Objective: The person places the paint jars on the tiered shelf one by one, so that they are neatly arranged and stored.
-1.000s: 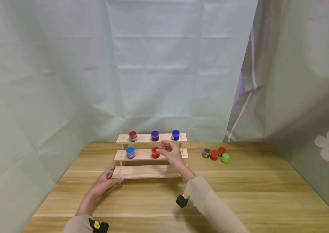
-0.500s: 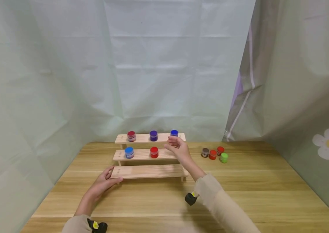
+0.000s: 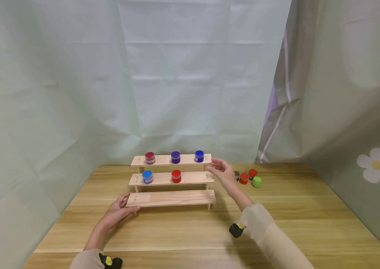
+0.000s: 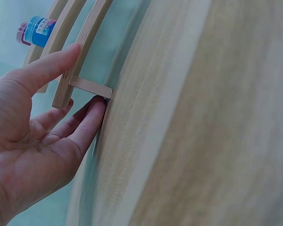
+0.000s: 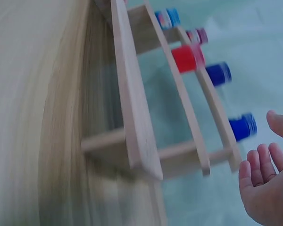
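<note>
A three-step wooden display rack stands on the table. My left hand grips the left end of its lowest step, thumb at the front edge and fingers round the end by the leg, as the left wrist view shows. Dark red, purple and dark blue jars stand along the top step. On the middle step are a light blue jar and a bright red jar. My right hand, fingers loosely bent and holding nothing, hovers just right of the rack's upper steps.
Right of the rack, several small jars sit grouped on the wooden table: a dark one partly behind my right hand, red ones and a green one. Pale sheeting hangs behind and at both sides.
My right hand has moved rightward from beside the bright red jar, past the rack's right end. My left hand keeps its grip on the rack. The jars stay in their places.
</note>
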